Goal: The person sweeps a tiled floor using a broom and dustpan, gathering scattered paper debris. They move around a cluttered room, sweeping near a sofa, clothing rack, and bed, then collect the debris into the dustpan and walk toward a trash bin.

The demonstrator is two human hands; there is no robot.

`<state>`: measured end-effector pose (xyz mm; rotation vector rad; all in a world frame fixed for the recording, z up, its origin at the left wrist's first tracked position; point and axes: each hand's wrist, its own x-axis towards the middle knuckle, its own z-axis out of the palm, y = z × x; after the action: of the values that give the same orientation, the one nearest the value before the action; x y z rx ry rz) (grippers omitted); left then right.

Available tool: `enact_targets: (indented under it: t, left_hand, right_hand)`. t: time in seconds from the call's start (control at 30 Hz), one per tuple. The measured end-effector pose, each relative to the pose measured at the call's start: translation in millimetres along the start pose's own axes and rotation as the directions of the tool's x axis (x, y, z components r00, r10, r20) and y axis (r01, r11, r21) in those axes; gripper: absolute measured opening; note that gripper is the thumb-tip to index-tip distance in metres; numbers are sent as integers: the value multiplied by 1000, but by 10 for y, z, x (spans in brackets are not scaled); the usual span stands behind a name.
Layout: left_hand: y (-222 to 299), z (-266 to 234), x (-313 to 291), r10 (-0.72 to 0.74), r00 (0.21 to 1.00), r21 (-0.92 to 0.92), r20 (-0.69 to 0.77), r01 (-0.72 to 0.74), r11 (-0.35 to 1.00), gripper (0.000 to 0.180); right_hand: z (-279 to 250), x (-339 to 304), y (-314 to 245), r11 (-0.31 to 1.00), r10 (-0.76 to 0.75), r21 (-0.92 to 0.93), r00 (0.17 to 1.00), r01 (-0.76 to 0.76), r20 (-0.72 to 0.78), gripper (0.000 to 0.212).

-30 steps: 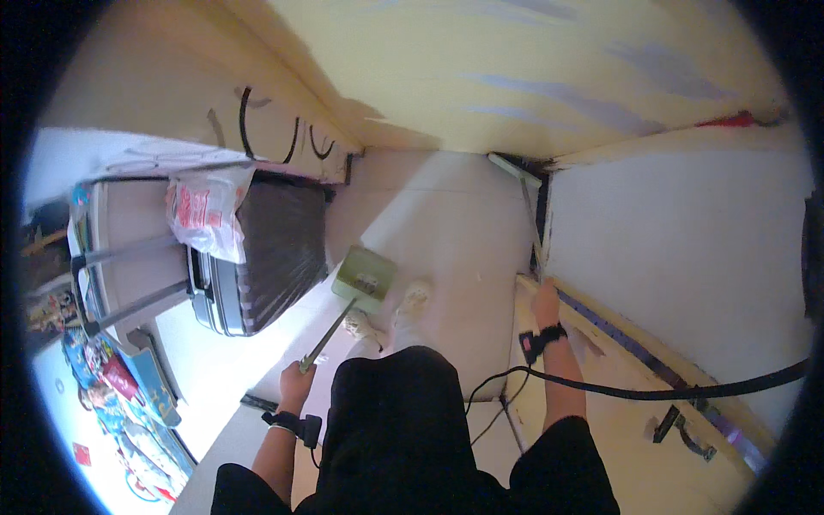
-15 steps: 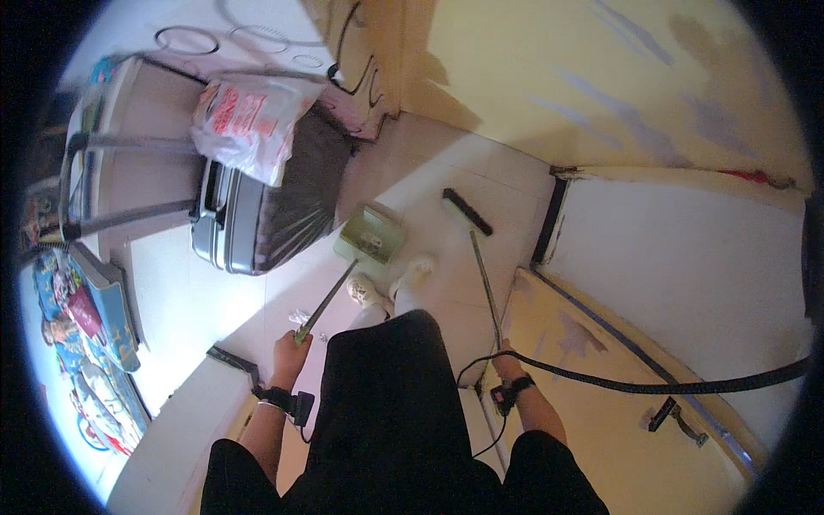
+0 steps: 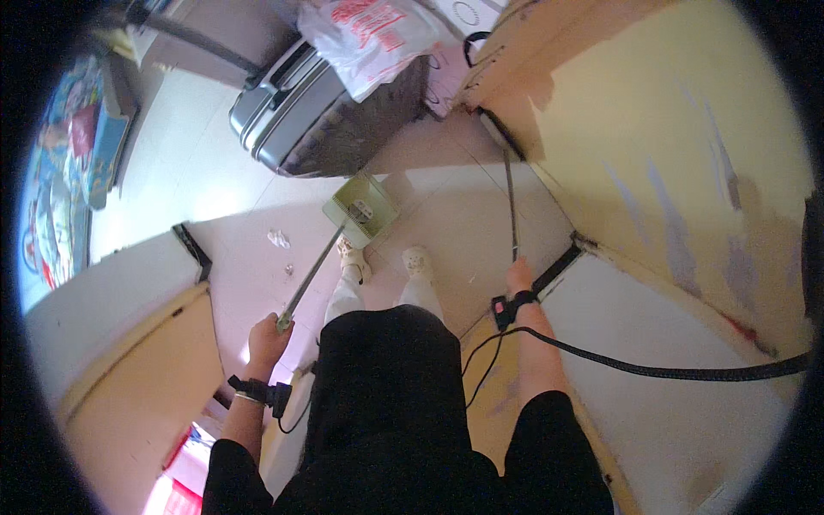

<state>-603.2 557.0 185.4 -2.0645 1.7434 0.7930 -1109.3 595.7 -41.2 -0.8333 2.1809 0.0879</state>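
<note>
My left hand (image 3: 269, 345) is closed around the top of a long handle that leads to a pale green dustpan (image 3: 336, 211). The dustpan rests on the floor just ahead of my left shoe, with a small greyish patch inside that I cannot make out. My right hand (image 3: 519, 275) grips a broom (image 3: 512, 202) by its thin stick. Its dark-bristled head lies in the far corner, against the foot of the yellow wall. A crumpled white scrap (image 3: 278, 239) lies on the floor to the left of the dustpan, with a smaller bit nearer me.
A grey suitcase (image 3: 287, 107) stands beyond the dustpan, a white plastic bag (image 3: 373, 43) with red print on top. The yellow wall (image 3: 652, 129) and a white panel (image 3: 661, 343) bound the right side. A black cable (image 3: 635, 370) runs from my right wrist to the right.
My right hand has pushed the broom forward, its head going from the open floor into the far corner. My view has turned and shifted. My left hand still holds the dustpan handle.
</note>
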Motion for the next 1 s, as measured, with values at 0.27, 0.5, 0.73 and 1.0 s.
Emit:
enact_targets:
  t: [0.27,0.5,0.73,1.0]
  left_hand:
    - [-250,633,-901,-287,951,-236,-117,254,938,34]
    - [-614,968,-1552,-515,857,-337,13,488,805,36]
    - [-877,1430,-1867,-634,771,-373,53,604,704,35]
    - [-1229,2034,-2218,-714,700,-496,7,623,605,34]
  right_hand:
    - [367,-1108,376,969,-246,121,902,217,354,21]
    - [-299,-803,381,958,-173,-154,915,243,364,25]
    - [-101,148,-902,999,-48,20,966,44,252,14]
    - [1576,-13,-418,597,-546,-423,731,682,408,18]
